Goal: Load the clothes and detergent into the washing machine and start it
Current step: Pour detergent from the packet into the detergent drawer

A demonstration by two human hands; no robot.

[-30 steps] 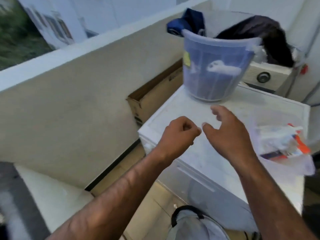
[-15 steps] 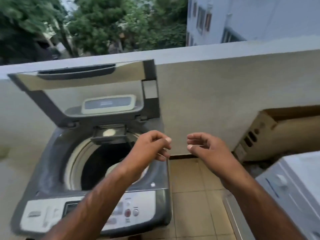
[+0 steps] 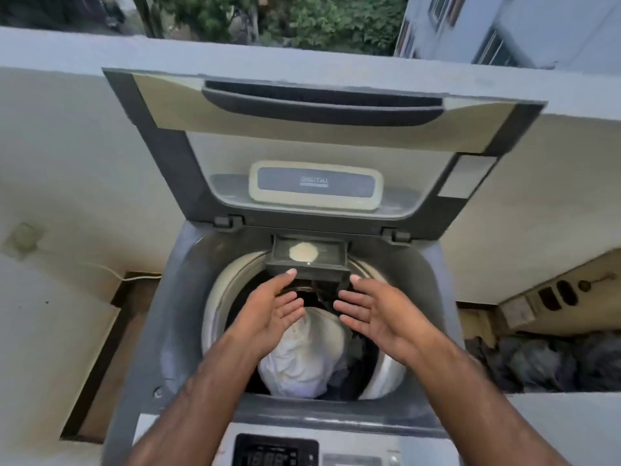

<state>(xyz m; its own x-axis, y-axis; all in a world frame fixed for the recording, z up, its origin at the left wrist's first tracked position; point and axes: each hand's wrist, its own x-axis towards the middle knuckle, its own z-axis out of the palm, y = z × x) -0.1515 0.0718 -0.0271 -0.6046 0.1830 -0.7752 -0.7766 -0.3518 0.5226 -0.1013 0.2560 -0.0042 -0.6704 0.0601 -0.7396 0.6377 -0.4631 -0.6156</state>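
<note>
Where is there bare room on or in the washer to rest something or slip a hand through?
Free: the grey deck left of the drum rim; the front ledge between that rim and the control panel. Crowded: the rear, where the detergent drawer overhangs and left hand and right hand hover close; white cloth fills the middle.

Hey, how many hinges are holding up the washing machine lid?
2. One hinge sits at the lower left corner of the lid, the other at its lower right, either side of the detergent drawer. None seems hidden.
</note>
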